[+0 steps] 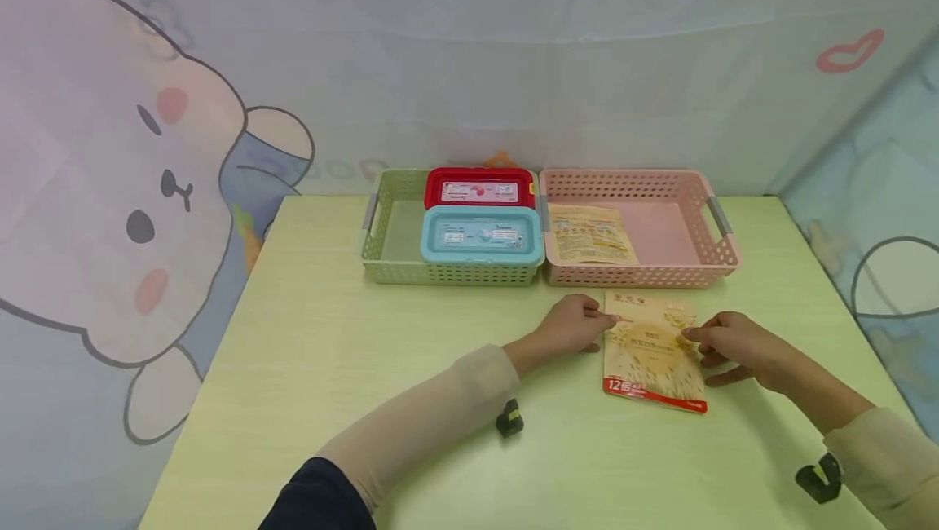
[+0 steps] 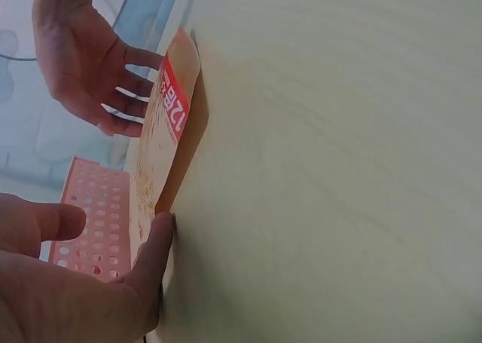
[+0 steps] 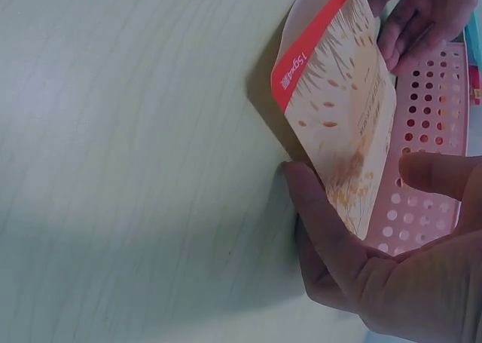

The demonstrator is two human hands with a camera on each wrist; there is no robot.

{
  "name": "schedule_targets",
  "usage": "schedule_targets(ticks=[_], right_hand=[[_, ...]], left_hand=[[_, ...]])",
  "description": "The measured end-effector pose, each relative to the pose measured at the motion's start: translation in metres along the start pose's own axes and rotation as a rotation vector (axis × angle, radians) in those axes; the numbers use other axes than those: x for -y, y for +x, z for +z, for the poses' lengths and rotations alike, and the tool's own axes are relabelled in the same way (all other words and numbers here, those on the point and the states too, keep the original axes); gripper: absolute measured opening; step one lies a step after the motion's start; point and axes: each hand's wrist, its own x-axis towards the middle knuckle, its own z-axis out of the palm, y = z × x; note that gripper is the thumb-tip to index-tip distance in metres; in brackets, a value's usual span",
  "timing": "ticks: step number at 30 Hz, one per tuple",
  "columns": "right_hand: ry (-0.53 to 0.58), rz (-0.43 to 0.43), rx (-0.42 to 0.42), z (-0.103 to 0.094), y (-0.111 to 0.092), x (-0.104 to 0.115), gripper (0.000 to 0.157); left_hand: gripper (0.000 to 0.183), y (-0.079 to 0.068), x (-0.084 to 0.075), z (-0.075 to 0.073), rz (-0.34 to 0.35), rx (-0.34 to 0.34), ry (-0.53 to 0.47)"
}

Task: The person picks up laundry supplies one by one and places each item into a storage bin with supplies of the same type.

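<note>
A yellow-tan pouch [image 1: 653, 351] with a red strip along its near edge lies flat on the table in front of the pink basket. My left hand [image 1: 572, 324] is at its left edge. In the left wrist view, an extended finger [image 2: 154, 256] touches the pouch's side while the thumb stays apart. From the opposite side, my right hand [image 1: 741, 346] reaches the right edge. Its forefinger [image 3: 320, 207] lies along the pouch's border in the right wrist view, thumb raised away from the surface.
Behind the pouch stands a pink basket [image 1: 641, 276] containing another tan pouch [image 1: 587, 235]. Left of it, a green basket [image 1: 447, 274] holds a red-lidded box [image 1: 480, 187] and a light-blue-lidded box [image 1: 480, 235]. A printed cloth [image 1: 477, 65] hangs behind the table [image 1: 308, 326].
</note>
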Motion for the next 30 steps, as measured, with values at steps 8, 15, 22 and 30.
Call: schedule_targets(ticks=[8,15,22,30], right_hand=[[0.031,0.003,0.001,0.003,0.007,-0.002,0.056],[0.030,-0.010,-0.001,0.003,0.008,-0.008,0.055],[0.046,-0.034,0.005,0.003,0.005,-0.009,0.048],[0.036,-0.037,-0.004,0.002,0.007,-0.009,0.049]], left_hand=[[0.057,-0.002,0.000,0.000,-0.004,0.002,0.008],[0.047,0.004,0.004,-0.005,0.065,-0.006,0.066],[0.046,0.012,0.005,-0.007,0.077,0.008,0.071],[0.044,0.017,0.008,-0.008,0.079,0.007,0.066]])
